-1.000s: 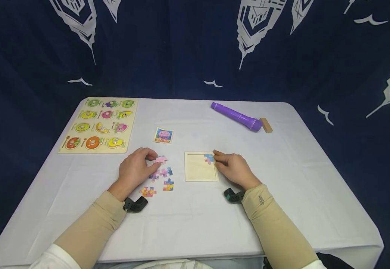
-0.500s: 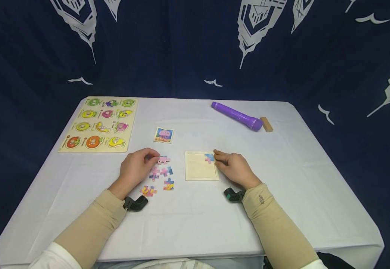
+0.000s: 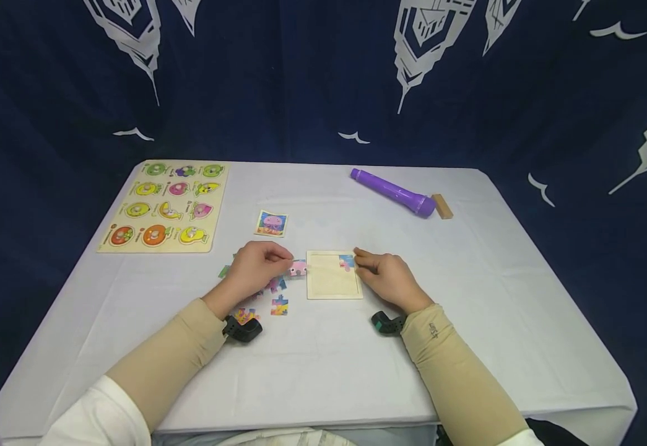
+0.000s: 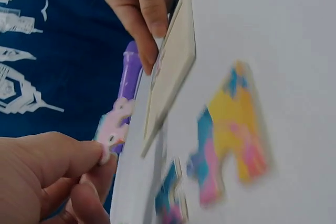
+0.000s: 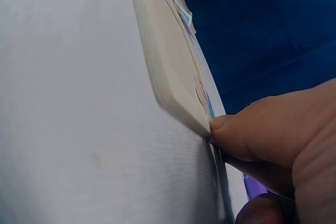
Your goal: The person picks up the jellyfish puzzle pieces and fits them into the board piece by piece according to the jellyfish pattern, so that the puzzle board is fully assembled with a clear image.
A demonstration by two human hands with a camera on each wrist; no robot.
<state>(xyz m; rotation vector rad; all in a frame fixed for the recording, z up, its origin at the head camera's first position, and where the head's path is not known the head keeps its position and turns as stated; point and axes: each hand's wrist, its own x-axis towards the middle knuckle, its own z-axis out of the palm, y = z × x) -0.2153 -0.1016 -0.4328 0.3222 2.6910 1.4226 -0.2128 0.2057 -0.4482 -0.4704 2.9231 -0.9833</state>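
Between thumb and fingertips of my left hand point(image 3: 257, 269) is a pink puzzle piece point(image 3: 298, 268) with a printed face. The piece is just left of a pale wooden puzzle tray point(image 3: 329, 282); the left wrist view shows the pinched piece point(image 4: 111, 129) plainly. My right hand point(image 3: 392, 284) grips the tray's right edge near the upper corner, thumb on the rim in the right wrist view. A blue-and-pink corner piece point(image 3: 347, 261) sits in the tray's upper right corner. Several loose puzzle pieces point(image 3: 280, 306) lie below and beside my left hand, some partly hidden by it.
A small picture card point(image 3: 271, 224) lies beyond my left hand. The fruit board point(image 3: 161, 207) occupies the table's far left. Toward the back right are a purple microphone-shaped object point(image 3: 392, 193) and a small brown block point(image 3: 442, 207). A white cloth covers the table point(image 3: 323, 365).
My left hand has moved right from the loose pieces toward the tray, carrying the pink puzzle piece. More loose pieces show behind it at left. My right hand and the tray stay put.
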